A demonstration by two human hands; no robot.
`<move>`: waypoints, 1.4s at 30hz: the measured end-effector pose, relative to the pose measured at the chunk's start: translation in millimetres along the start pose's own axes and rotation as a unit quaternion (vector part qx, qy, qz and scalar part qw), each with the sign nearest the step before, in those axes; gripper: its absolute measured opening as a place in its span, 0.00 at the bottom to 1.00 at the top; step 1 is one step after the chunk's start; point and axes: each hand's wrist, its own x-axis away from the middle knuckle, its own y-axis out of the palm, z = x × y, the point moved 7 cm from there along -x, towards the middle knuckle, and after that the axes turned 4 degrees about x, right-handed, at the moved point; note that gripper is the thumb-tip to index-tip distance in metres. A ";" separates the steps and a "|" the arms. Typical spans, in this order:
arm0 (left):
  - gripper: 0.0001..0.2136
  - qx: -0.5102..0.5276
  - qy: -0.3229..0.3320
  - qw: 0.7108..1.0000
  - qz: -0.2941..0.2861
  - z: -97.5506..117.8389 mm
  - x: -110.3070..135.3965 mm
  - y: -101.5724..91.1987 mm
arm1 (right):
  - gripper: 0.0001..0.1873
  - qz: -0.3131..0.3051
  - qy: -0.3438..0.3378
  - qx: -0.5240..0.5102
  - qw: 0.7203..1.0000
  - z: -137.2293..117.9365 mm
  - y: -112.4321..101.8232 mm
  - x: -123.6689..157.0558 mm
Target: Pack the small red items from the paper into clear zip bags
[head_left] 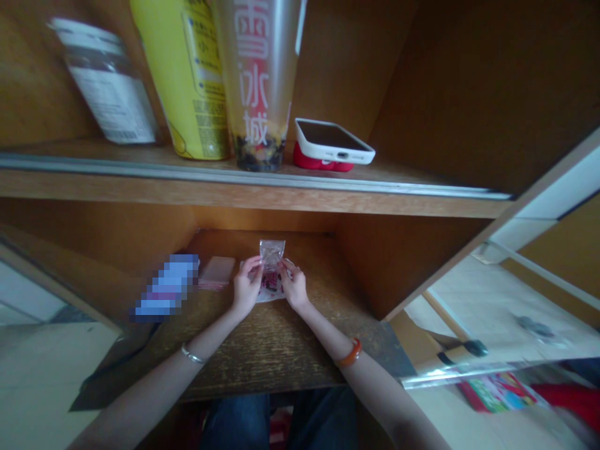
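Observation:
My left hand (pixel 247 286) and my right hand (pixel 294 285) pinch the two sides of a small clear plastic bag (pixel 272 250) above the wooden desk. Beneath it lies another clear bag with dark pink print (pixel 272 289), flat on the desktop; whether the two are joined I cannot tell. To the left of my left hand rests a stack of flat clear plastic sleeves (pixel 217 271) with pinkish edges. My fingertips are closed on the film, and the bag's top edge points away from me.
Farther left stands a blurred-out, pixelated device (pixel 167 287) with a dark cable. On the shelf (pixel 262 194) above are a white-lidded jar (pixel 110 94), a yellow bottle (pixel 187 81), a tall drink cup (pixel 260 81) and a white-cased phone (pixel 332 140) on a red object. Wooden side panels enclose the desk.

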 end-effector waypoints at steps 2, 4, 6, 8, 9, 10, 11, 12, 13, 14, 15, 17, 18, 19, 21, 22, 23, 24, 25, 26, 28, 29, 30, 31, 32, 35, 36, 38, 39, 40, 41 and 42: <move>0.10 -0.009 0.009 1.000 0.000 1.0 -0.1 -0.3 | 0.14 0.002 -0.004 -0.002 1.000 -1.2 -0.2 0.3; 0.10 -0.015 0.015 1.000 -0.003 2.5 -0.1 -0.3 | 0.15 0.008 0.000 -0.002 1.000 -0.6 -0.8 0.4; 0.11 -0.017 0.011 1.000 -0.009 3.5 0.1 0.2 | 0.17 0.016 0.008 -0.005 1.000 1.2 -1.6 0.4; 0.12 -0.018 0.004 1.000 -0.014 4.2 0.3 0.6 | 0.19 0.024 0.010 -0.017 1.000 1.9 -2.4 0.4; 0.12 -0.018 0.003 1.000 -0.016 4.7 0.5 0.7 | 0.20 0.027 0.009 -0.026 0.999 1.7 -2.8 0.4; 0.12 -0.019 0.003 1.000 -0.016 5.1 0.6 0.7 | 0.21 0.030 0.008 -0.036 0.999 1.4 -3.1 0.4; 0.12 -0.020 0.004 1.000 -0.017 5.6 0.7 0.7 | 0.21 0.032 0.008 -0.045 0.998 1.0 -3.4 0.4; 0.12 -0.020 0.005 1.000 -0.018 5.8 0.8 0.7 | 0.22 0.034 0.010 -0.053 0.998 0.9 -3.8 0.5; 0.12 -0.019 0.006 1.000 -0.019 5.9 0.9 0.8 | 0.22 0.034 0.013 -0.059 0.998 0.8 -3.8 0.6; 0.12 -0.019 0.006 1.000 -0.019 5.8 0.9 0.9 | 0.23 0.033 0.016 -0.063 0.997 0.9 -3.7 0.7; 0.12 -0.020 0.007 1.000 -0.020 5.8 1.0 1.0 | 0.23 0.031 0.017 -0.065 0.997 0.9 -3.5 0.7; 0.12 -0.025 0.009 0.999 -0.022 5.9 1.2 1.2 | 0.22 0.026 0.018 -0.066 0.997 1.4 -3.0 0.7; 0.12 -0.029 0.009 0.999 -0.022 6.1 1.3 1.2 | 0.22 0.025 0.018 -0.065 0.997 1.8 -3.1 0.6; 0.12 -0.034 0.010 0.999 -0.022 6.4 1.5 1.1 | 0.21 0.028 0.017 -0.063 0.997 2.2 -3.6 0.5; 0.12 -0.041 0.012 0.999 -0.021 7.1 1.7 0.9 | 0.19 0.036 0.013 -0.058 0.998 2.0 -5.5 0.3; 0.12 -0.044 0.012 0.999 -0.022 7.4 1.8 0.8 | 0.19 0.042 0.010 -0.055 0.998 1.5 -6.8 0.3; 0.13 -0.048 0.012 0.999 -0.021 7.6 1.9 0.5 | 0.18 0.048 0.008 -0.050 0.998 0.7 -8.2 0.3; 0.13 -0.051 0.013 0.998 -0.021 7.8 1.8 0.2 | 0.17 0.055 0.006 -0.045 0.997 -0.2 -9.7 0.3; 0.13 -0.054 0.014 0.998 -0.020 8.1 1.7 -0.1 | 0.16 0.061 0.005 -0.041 0.997 -1.2 -11.2 0.4; 0.13 -0.058 0.016 0.998 -0.019 8.4 1.5 -0.5 | 0.16 0.067 0.003 -0.038 0.997 -2.3 -12.5 0.6; 0.13 -0.065 0.022 0.998 -0.016 9.5 1.1 -1.4 | 0.15 0.075 -0.002 -0.035 0.997 -4.4 -14.5 1.0; 0.13 -0.067 0.026 0.997 -0.016 10.1 0.9 -1.7 | 0.15 0.076 -0.004 -0.034 0.997 -5.0 -14.8 1.1; 0.13 -0.070 0.028 0.997 -0.015 10.5 0.7 -2.0 | 0.14 0.076 -0.006 -0.032 0.997 -5.4 -14.9 1.1; 0.13 -0.074 0.030 0.997 -0.014 10.9 0.6 -2.3 | 0.14 0.075 -0.008 -0.030 0.997 -5.5 -14.8 1.1; 0.12 -0.076 0.030 0.997 -0.013 11.1 0.5 -2.5 | 0.14 0.073 -0.009 -0.028 0.997 -5.5 -14.4 1.0; 0.12 -0.077 0.029 0.997 -0.013 10.7 0.7 -2.3 | 0.14 0.063 -0.010 -0.024 0.998 -4.8 -12.7 0.5; 0.12 -0.076 0.029 0.997 -0.013 10.3 0.8 -2.0 | 0.14 0.060 -0.008 -0.024 0.998 -4.4 -12.1 0.3; 0.12 -0.072 0.029 0.997 -0.010 9.4 1.1 -1.8 | 0.15 0.053 -0.001 -0.023 0.998 -3.8 -11.1 -0.1; 0.12 -0.072 0.029 0.997 -0.008 9.0 1.2 -1.8 | 0.15 0.049 0.001 -0.023 0.999 -4.0 -10.8 -0.1; 0.12 -0.071 0.029 0.997 -0.006 8.8 1.3 -1.9 | 0.15 0.047 0.002 -0.024 0.999 -4.4 -10.7 -0.2; 0.12 -0.071 0.029 0.997 -0.004 8.9 1.5 -1.8 | 0.15 0.047 0.002 -0.024 0.999 -4.9 -10.9 -0.1; 0.12 -0.072 0.030 0.997 -0.002 9.4 1.5 -1.8 | 0.14 0.050 0.002 -0.025 0.998 -5.4 -11.5 0.1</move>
